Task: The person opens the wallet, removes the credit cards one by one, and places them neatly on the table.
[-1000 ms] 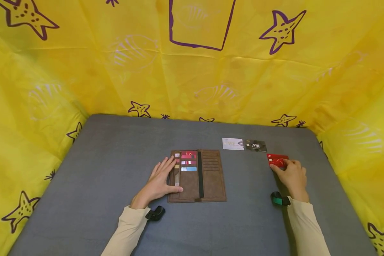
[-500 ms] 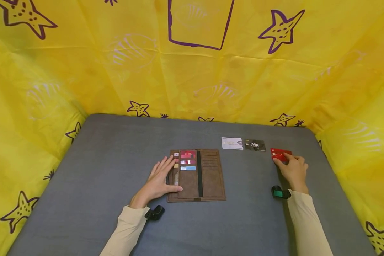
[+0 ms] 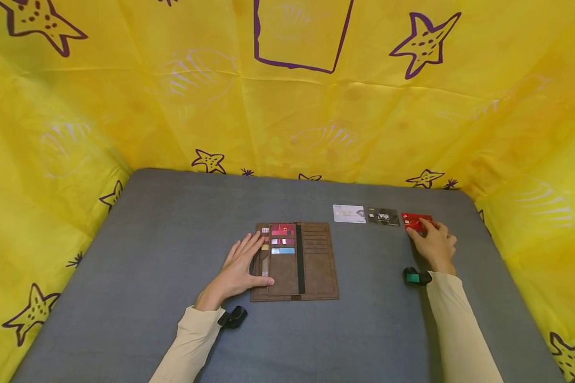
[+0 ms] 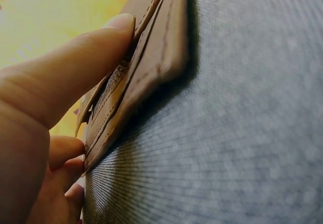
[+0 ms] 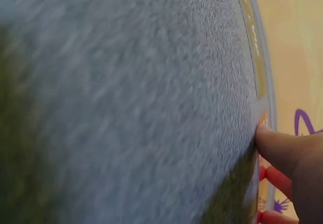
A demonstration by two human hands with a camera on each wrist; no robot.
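A brown bifold wallet (image 3: 318, 274) lies opened flat on the grey table, with several cards in its left slots. My left hand (image 3: 237, 268) rests along its left edge, fingers spread; in the left wrist view the thumb (image 4: 96, 47) touches the wallet's inner flap (image 4: 146, 12). At the right, my right hand (image 3: 435, 246) holds a red card (image 3: 413, 219) between thumb and fingers, flat at the table surface. The hand covers the card's lower right part. Left of it lie a black "Vip" card (image 3: 384, 217) and a white card (image 3: 348, 214), in one row.
The grey table (image 3: 182, 213) runs back to a yellow cloth (image 3: 268, 117) printed with starfish and fish, which also hangs at both sides. A dark band (image 3: 300, 260) runs down the wallet's middle. The wallet's right side has several slots.
The right hand has moved the red card away from me, first slightly right, then back left, into line beside the black card. My left hand stays on the wallet.
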